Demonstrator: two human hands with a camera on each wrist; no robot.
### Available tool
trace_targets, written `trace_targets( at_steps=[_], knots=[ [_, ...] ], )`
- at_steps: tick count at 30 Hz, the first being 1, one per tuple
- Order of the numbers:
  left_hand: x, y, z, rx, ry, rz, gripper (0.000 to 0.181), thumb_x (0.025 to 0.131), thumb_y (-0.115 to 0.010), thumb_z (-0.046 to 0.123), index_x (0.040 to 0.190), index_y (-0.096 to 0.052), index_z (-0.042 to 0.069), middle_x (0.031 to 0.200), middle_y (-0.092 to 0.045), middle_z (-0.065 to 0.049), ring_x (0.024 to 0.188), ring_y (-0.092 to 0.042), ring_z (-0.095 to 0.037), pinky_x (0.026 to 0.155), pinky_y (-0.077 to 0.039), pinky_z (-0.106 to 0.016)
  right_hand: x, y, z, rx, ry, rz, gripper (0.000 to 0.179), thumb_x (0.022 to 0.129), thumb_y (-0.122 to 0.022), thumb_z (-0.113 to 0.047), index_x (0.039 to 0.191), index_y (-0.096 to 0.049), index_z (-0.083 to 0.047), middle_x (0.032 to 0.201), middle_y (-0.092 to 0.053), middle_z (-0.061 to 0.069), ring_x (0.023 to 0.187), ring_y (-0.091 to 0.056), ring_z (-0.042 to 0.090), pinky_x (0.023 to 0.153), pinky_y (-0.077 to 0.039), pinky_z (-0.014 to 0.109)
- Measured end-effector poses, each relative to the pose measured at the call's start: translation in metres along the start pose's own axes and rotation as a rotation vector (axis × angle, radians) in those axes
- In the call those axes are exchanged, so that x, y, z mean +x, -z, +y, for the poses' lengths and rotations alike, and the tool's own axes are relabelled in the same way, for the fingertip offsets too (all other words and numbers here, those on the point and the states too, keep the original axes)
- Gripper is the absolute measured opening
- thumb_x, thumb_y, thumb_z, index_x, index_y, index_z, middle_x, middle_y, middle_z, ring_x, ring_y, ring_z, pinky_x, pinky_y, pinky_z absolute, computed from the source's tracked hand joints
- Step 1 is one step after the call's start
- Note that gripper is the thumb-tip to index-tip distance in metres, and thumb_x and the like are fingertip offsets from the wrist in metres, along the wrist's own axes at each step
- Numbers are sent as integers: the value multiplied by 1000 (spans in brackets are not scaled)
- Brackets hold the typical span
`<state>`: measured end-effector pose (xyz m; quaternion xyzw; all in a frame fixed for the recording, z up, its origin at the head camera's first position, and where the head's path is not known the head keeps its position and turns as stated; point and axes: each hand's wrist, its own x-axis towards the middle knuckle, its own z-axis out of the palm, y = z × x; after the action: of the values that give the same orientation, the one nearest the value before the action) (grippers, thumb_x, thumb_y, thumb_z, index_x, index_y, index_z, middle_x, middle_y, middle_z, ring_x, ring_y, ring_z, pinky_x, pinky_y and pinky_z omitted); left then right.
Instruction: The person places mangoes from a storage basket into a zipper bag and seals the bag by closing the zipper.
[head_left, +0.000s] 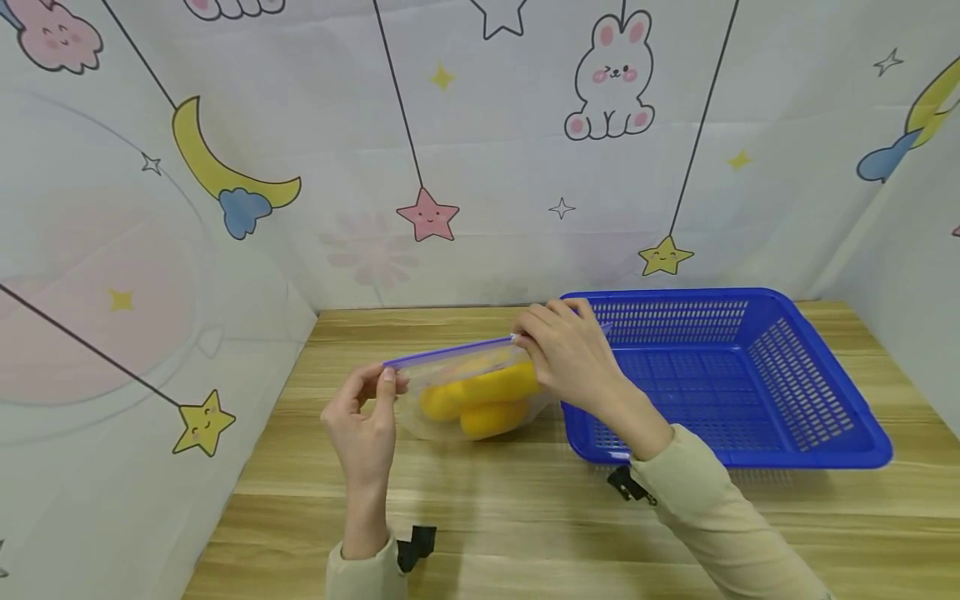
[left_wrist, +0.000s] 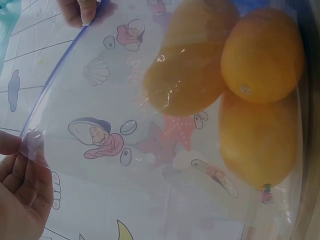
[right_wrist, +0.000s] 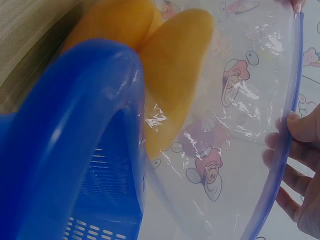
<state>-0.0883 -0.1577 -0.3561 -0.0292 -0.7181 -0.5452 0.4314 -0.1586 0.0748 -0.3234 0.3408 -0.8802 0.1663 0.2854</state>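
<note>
A clear zip bag (head_left: 411, 423) with a purple zip strip (head_left: 450, 350) is stretched between both hands above the table. Several smooth yellow, mango-like fruits (head_left: 495, 387) lie in its lower part; the left wrist view shows them through printed plastic (left_wrist: 165, 145). At the bag's left top corner, my left hand (head_left: 365, 429) pinches the strip between thumb and fingers. My right hand (head_left: 566, 354) grips the strip farther right, beside the basket; in the right wrist view its thumb and fingers (right_wrist: 295, 177) hold the strip from both sides. Whether the zip is sealed cannot be told.
A blue plastic basket (head_left: 832, 375) with slotted walls stands on the wooden table (head_left: 510, 517), right of the bag. Its left rim (right_wrist: 100, 65) is close against the bag. A printed white cloth (head_left: 510, 167) hangs behind and at both sides.
</note>
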Motion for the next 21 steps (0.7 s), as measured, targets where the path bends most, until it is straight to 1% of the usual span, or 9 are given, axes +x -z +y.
trace_targets(
  at_steps=[7,12,14,16,19,21],
  knots=[
    [-1,0,0,-1,9,-3,10,88,-62,-3,81,-68,-7,70,-66,19,61,-61,2,61,-49,-13,-2,2,4,9,-5,-1,9,95,-58,-18,91,-66,-15,90,-69,-1,85,-58,21,91,-42,43],
    [-1,0,0,4,-11,-4,10,88,-62,-3,82,-68,-8,69,-68,12,63,-62,3,60,-49,-12,-3,1,6,14,1,10,9,95,-59,-18,90,-66,-15,89,-68,-1,85,-58,21,90,-42,43],
    [-1,0,-1,5,-17,-5,10,88,-62,-3,82,-68,-8,70,-68,11,63,-62,4,60,-49,-12,-4,1,7,16,1,8,10,95,-58,-18,90,-66,-15,89,-68,-1,85,-58,22,91,-42,44],
    [-1,0,-1,4,-15,-6,10,88,-62,-3,82,-68,-9,70,-68,13,63,-62,4,60,-50,-12,-4,1,8,19,1,4,11,96,-58,-18,91,-66,-15,89,-68,-1,85,-58,22,91,-42,44],
    [0,0,0,0,0,-3,10,88,-62,-3,83,-68,-9,72,-66,20,63,-62,4,60,-50,-12,-4,2,9,15,-1,8,11,96,-58,-18,90,-66,-15,89,-68,-1,85,-58,22,91,-42,44],
    [0,1,0,-3,7,1,10,88,-62,-2,83,-68,-9,72,-65,23,62,-62,4,59,-50,-12,-5,2,10,13,-4,9,10,96,-58,-18,90,-66,-15,88,-68,-1,84,-57,21,91,-42,44]
  ],
)
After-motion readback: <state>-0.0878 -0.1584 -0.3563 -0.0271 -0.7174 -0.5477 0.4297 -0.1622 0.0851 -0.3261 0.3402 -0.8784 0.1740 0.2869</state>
